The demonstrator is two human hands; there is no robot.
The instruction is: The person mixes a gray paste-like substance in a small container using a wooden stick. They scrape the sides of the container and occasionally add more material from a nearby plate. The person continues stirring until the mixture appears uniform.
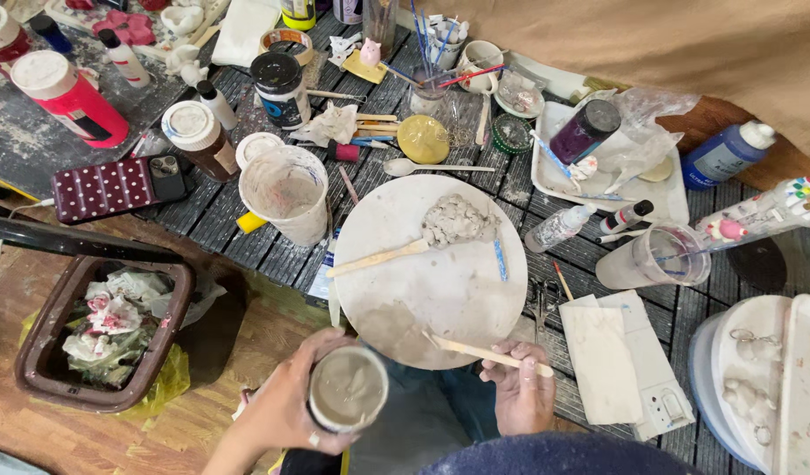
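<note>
My left hand (pixel 282 406) grips a small round cup (pixel 348 389) of grey wet clay, held below the table edge over my lap. My right hand (pixel 521 394) pinches a flat wooden stick (pixel 484 353) whose tip rests on the near edge of a round white board (pixel 431 281). On that board's far side lies a lump of grey clay (pixel 456 220) with a second wooden stick (pixel 379 258) stuck under it and a small blue tool (pixel 500 260) beside it.
A clay-smeared plastic cup (pixel 286 192) stands left of the board. Paint bottles, brushes in a jar (pixel 430 84), a phone in a dotted case (pixel 115 186), a white tray (pixel 612 163) and tiles (pixel 620 361) crowd the dark slatted table. A brown waste bin (pixel 102 330) sits on the floor, left.
</note>
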